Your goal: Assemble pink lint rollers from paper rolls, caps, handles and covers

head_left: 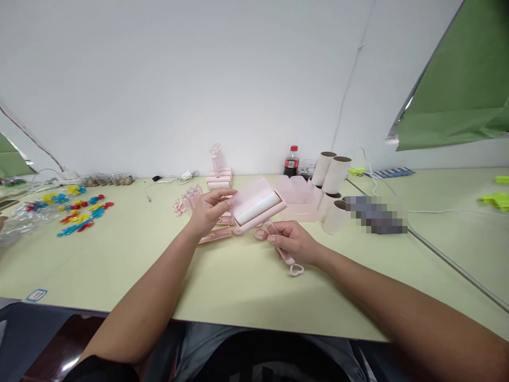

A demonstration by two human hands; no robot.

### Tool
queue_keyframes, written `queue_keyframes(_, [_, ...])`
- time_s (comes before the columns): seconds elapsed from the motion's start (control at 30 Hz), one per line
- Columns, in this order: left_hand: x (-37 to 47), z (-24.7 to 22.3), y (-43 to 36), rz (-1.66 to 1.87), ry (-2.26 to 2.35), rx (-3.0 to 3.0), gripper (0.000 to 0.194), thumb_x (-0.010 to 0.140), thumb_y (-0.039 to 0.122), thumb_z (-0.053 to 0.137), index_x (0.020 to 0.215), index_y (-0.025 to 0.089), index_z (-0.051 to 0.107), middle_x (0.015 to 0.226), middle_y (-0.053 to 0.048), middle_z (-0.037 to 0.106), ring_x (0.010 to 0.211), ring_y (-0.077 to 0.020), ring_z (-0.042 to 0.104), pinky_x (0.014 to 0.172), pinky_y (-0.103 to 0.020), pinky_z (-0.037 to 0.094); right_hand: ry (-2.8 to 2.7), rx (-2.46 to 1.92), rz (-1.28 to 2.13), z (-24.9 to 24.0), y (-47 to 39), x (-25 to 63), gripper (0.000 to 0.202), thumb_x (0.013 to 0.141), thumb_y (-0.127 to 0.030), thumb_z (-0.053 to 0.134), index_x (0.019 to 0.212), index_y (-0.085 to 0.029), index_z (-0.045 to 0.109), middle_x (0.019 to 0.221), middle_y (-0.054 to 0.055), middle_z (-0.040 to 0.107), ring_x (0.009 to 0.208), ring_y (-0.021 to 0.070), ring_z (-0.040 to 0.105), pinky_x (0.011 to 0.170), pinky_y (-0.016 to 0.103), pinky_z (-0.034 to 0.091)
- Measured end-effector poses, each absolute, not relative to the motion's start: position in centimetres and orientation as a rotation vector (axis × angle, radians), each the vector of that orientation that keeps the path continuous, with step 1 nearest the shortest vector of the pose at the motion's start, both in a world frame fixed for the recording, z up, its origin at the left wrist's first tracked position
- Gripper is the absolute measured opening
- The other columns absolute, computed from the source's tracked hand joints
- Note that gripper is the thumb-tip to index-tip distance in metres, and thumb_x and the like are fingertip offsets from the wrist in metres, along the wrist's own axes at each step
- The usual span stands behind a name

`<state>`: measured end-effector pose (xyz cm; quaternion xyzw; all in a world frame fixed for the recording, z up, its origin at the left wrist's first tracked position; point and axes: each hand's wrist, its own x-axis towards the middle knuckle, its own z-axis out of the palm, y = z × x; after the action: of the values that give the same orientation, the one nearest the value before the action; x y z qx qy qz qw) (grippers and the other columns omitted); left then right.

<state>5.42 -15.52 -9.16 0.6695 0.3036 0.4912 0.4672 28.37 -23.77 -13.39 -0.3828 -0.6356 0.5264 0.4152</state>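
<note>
A pink lint roller (259,208) with a white roll is held up over the table, tilted. My right hand (296,241) is closed around its clear handle, which ends in a pink heart-shaped loop. A translucent pink cover stands up along the roller's far side. My left hand (212,209) pinches this cover at its left edge between thumb and fingers. Behind and below the left hand lie several clear handles (191,196) and a pink roller housing (217,234). A round pink part (260,234) lies just left of my right hand.
White paper rolls (336,175) stand stacked on the right, beside translucent pink covers (296,191). A cola bottle (291,162) is near the wall. More pink roller parts (219,178) are piled at the back. Colourful plastic pieces (85,215) lie left; cables (437,254) run across the right.
</note>
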Motion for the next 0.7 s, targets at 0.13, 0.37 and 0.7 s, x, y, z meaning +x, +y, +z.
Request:
queue_keyframes(0.13, [5.3,-9.7,-15.0,1.169,0.749,1.626,0.036,0.069,0.040,0.077,0.097,0.018,0.074,0.105,-0.009,0.073,0.094,-0.0243,0.066,0.078,-0.034,0.052,-1.578,-0.947,1.346,-13.7,-23.7,28.4,0.034,0.077,-0.047,0.069,0.064,-0.019,0.054,0.039,-0.009,0.041,0.032,0.0084,0.040,0.039,0.023,0.037])
queue_keyframes(0.37, [5.3,-9.5,-15.3,1.164,0.698,1.765,0.031,0.072,0.037,0.075,0.096,0.018,0.076,0.113,-0.010,0.071,0.108,-0.0271,0.063,0.091,-0.038,0.050,-1.521,-0.990,1.399,-13.7,-23.6,28.2,0.035,0.076,-0.050,0.069,0.066,-0.019,0.055,0.038,-0.010,0.040,0.032,0.0092,0.040,0.042,0.027,0.048])
queue_keyframes(0.7, [6.2,-9.9,-15.8,0.989,0.723,1.965,0.034,0.084,0.039,0.064,0.113,0.021,0.072,0.125,-0.010,0.066,0.118,-0.0273,0.059,0.099,-0.039,0.047,-1.500,-0.977,1.425,-14.7,-23.4,28.2,0.032,0.077,-0.046,0.069,0.068,-0.019,0.054,0.035,-0.008,0.047,0.030,0.0099,0.043,0.039,0.023,0.042])
